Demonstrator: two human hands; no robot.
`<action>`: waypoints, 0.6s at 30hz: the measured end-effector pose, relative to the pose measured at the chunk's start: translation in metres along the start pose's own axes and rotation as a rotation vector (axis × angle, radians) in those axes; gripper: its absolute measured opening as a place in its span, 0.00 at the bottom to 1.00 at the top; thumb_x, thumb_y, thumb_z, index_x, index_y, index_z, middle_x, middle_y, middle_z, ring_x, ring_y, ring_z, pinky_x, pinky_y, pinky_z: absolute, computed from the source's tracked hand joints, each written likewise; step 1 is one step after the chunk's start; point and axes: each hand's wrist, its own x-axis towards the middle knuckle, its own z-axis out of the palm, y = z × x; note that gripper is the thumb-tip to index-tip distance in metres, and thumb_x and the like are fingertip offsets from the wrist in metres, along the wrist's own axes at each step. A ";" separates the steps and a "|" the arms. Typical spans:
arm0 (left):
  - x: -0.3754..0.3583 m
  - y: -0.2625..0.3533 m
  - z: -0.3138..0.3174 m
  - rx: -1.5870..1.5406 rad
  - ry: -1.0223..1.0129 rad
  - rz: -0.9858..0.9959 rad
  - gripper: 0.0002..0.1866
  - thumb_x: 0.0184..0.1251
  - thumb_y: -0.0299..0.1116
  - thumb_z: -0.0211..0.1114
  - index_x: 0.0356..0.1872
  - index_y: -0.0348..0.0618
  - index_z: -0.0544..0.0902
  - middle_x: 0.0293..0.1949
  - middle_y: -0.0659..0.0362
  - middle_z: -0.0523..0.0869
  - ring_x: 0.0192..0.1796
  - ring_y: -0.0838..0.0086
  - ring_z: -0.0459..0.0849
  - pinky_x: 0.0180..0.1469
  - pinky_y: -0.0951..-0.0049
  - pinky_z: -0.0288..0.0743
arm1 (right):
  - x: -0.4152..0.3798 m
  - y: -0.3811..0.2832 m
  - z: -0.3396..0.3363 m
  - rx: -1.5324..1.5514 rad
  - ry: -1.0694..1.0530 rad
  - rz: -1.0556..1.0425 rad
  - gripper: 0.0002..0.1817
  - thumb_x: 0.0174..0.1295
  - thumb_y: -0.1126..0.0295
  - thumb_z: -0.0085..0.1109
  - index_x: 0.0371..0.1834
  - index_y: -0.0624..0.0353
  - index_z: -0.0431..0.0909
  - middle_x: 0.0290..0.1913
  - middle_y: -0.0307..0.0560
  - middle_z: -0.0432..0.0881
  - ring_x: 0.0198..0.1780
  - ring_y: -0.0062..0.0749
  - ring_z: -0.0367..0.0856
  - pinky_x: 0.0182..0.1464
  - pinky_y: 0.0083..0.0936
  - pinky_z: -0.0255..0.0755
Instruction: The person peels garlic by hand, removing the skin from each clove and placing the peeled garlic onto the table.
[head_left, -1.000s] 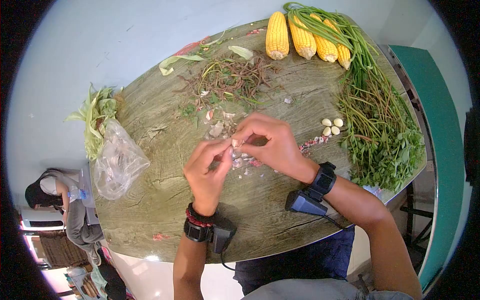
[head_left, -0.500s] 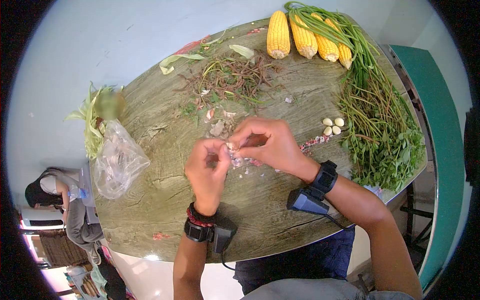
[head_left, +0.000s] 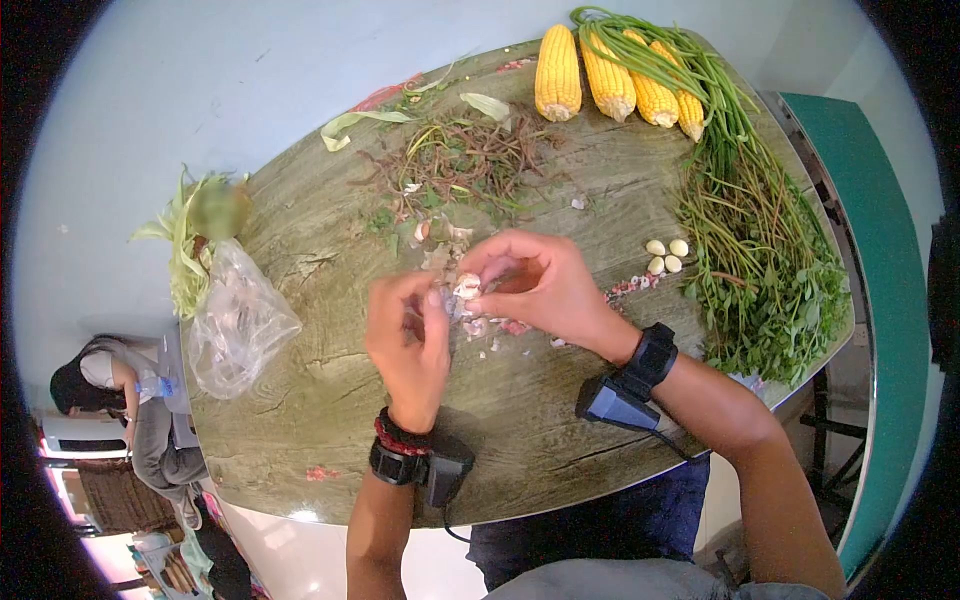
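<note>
Right hand (head_left: 545, 288) pinches a garlic clove (head_left: 467, 288) over skins (head_left: 476, 327), mid surface (head_left: 320, 400). Left hand (head_left: 406, 335) just beside; can't tell if its fingertips meet. Best, I'd judge: steady clove lightly, peel from any loose edge.

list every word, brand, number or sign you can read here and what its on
None: no text can be read anywhere in this view.
Black box at the left wrist and black box at the right wrist: no lettering can be made out.
Clear plastic bag: no legible print.
Background items at far left: too small and blurred to read.
</note>
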 end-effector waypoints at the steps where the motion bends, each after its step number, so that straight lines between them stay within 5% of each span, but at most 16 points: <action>1: -0.001 0.000 -0.001 -0.032 -0.021 -0.006 0.04 0.62 0.23 0.65 0.37 0.40 0.80 0.30 0.62 0.78 0.28 0.82 0.73 0.28 0.81 0.65 | 0.000 -0.002 0.000 -0.048 0.011 -0.011 0.14 0.54 0.81 0.68 0.45 0.62 0.80 0.41 0.41 0.82 0.31 0.13 0.79 0.26 0.11 0.74; 8: -0.008 -0.004 0.002 -0.156 -0.200 -0.207 0.06 0.61 0.26 0.67 0.37 0.42 0.80 0.21 0.68 0.73 0.21 0.87 0.67 0.23 0.83 0.60 | 0.003 0.016 0.000 -0.222 0.072 -0.215 0.13 0.52 0.82 0.68 0.41 0.61 0.82 0.42 0.42 0.81 0.39 0.19 0.80 0.34 0.16 0.77; 18: -0.007 0.003 0.001 -0.128 -0.185 -0.214 0.12 0.57 0.24 0.68 0.42 0.42 0.79 0.26 0.65 0.75 0.24 0.87 0.71 0.23 0.84 0.64 | 0.002 0.009 0.001 -0.308 0.048 -0.310 0.17 0.51 0.84 0.65 0.45 0.60 0.81 0.47 0.42 0.81 0.45 0.20 0.80 0.40 0.17 0.79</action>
